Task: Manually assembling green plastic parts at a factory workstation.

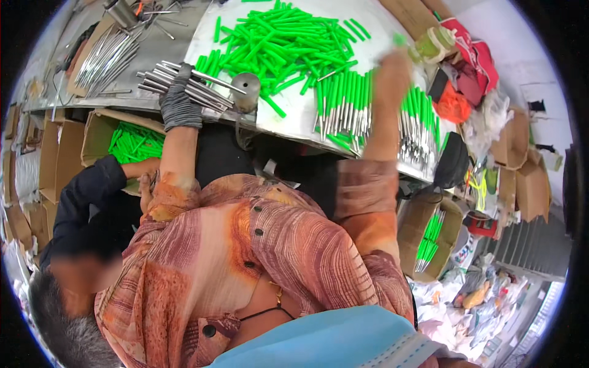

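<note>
Left hand [179, 103], grey-gloved: fingers curled closed around metal rods [210, 97]. Metal cylinder [246, 93]: just right of those fingers. Right hand [392, 70]: blurred; finger opening and hold cannot be told. Green tubes [276, 40]: heaped left of these fingers. Green-ended rods [345, 101]: rows either side of the forearm.

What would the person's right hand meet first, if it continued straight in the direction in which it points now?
Just ahead of the right hand shows a blurred bright-green piece, perhaps held; past it, the brown cardboard sheet looks first in line, though depth is unclear.
</note>
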`<state>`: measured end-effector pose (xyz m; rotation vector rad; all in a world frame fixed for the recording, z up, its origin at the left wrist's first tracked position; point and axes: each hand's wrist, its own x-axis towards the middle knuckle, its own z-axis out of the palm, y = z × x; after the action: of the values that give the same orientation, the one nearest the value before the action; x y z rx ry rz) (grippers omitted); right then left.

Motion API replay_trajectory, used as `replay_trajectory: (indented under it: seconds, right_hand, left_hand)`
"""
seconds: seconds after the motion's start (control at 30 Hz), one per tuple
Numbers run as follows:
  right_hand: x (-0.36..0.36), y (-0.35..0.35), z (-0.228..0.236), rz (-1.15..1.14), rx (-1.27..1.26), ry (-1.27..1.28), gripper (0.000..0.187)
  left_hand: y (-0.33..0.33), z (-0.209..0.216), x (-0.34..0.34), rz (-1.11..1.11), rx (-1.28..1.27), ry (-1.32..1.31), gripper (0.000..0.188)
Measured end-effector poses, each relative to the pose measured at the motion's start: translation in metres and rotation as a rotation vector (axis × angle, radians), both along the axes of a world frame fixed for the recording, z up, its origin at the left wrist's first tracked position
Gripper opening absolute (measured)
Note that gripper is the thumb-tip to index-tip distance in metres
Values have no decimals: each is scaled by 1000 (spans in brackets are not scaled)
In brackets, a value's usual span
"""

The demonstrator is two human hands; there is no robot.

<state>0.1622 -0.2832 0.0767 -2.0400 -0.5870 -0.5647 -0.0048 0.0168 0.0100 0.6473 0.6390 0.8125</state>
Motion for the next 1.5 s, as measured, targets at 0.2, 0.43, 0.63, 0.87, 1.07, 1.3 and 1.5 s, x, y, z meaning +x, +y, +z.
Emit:
replay_trajectory:
  seconds: [0.2, 0.43, 0.63, 0.87, 1.07, 1.3, 1.5]
  right_hand:
    - [81, -197, -47, -667, -666, 85, 28]
    - [23, -61, -55, -252, -528, -20, 20]
    - [-9, 49, -138, 172, -700, -96, 18]
    - [-14, 81, -134, 217, -753, -279, 12]
    - [-12, 76, -137, 347, -857, -310, 17]
    - [-41, 80, -39, 431, 381, 536, 17]
    - [-70, 95, 12, 749, 1039, 691, 66]
  left_hand:
    - [-10, 2, 15, -97, -28, -23, 20]
    - [-15, 17, 6, 44, 100, -34, 24]
    - [-18, 16, 8, 30, 202, -25, 23]
    - [-18, 16, 1, 123, 426, 100, 24]
    - [-39, 24, 8, 23, 834, 70, 13]
    - [-49, 22, 5, -307, 1050, 52, 27]
    - [-57, 28, 12, -465, 571, 126, 28]
